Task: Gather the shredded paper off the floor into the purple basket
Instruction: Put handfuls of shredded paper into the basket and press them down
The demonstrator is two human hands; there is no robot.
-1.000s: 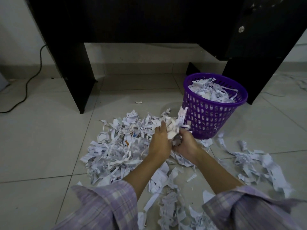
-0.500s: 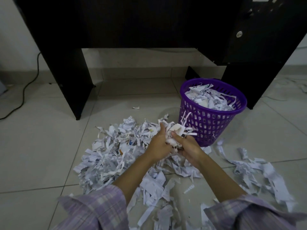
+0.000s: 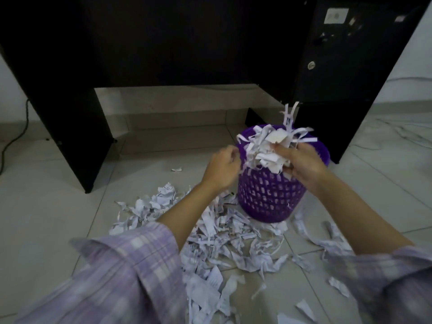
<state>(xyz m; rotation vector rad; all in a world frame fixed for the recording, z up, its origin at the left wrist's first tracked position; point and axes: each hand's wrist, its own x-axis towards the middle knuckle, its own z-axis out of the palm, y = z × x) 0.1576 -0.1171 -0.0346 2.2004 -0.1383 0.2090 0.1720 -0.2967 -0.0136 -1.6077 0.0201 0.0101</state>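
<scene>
Purple basket [image 3: 271, 197] stands upright on the tiled floor [image 3: 58, 206], right of centre, w/ a black desk [image 3: 163, 43] behind it on the far side. Right hand [image 3: 304, 163] is raised over the basket's near-right rim, forearm reaching up from the lower right, fingers curled round a wad of shredded paper [image 3: 268, 148]; strips stick up and fan out above the basket mouth. Left hand [image 3: 222, 168] sits just left of the basket at about rim height, fingers curled in loosely; whether it pinches any strips can't be told, as it's blurred and seen from the back. Left forearm runs diagonally from the lower left, both arms in lilac plaid sleeves [image 3: 121, 272] pushed back to mid-forearm. Loose shredded paper on the floor [image 3: 222, 242] lies in a broad heap near the basket's base, spreading toward the near side and left, w/ thinner scraps off to the right. One small scrap [image 3: 177, 169] lies apart, farther back. Black cable [image 3: 14, 134] trails along the far left wall.
</scene>
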